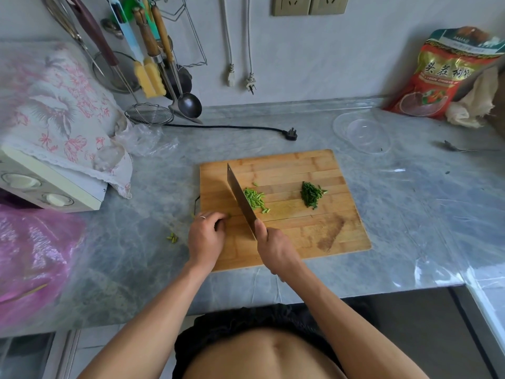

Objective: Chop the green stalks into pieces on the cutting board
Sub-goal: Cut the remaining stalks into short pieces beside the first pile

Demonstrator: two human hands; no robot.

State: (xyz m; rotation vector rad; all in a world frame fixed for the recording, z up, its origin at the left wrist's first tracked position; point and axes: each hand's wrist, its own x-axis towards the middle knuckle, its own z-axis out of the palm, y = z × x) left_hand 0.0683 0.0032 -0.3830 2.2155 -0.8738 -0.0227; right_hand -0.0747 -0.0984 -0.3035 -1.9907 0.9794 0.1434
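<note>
While light green stalk pieces (255, 199) lie mid cutting board (314, 165) beside the cleaver (241, 199), my right hand (274, 248) grips its handle; left hand (206, 236) fingers curl on the board's left edge, darker chopped pile (311, 194) further right.

Kitchen corner, daylight, soft & even. Grey marbled counter (410, 203) runs L to R, turns toward the viewer at far R. Pale grey wall (314, 58) behind w/ two brass-tone sockets (310, 5) at top; two white cords (240, 45) hang down from above, plugs loose. Wire rack (180, 28) on wall at upper L holds ladles, strainers, yellow sponge (150, 77). Black cord (232, 128) lies on counter, unplugged. Appliance under floral cloth (60, 105) at L, pink plastic bag (30, 255) below it. Clear bowl (362, 132) & red food bag (448, 75) at back R, w/ a cream rag (470, 105) beside the bag. Dark gap under counter at R.
</note>
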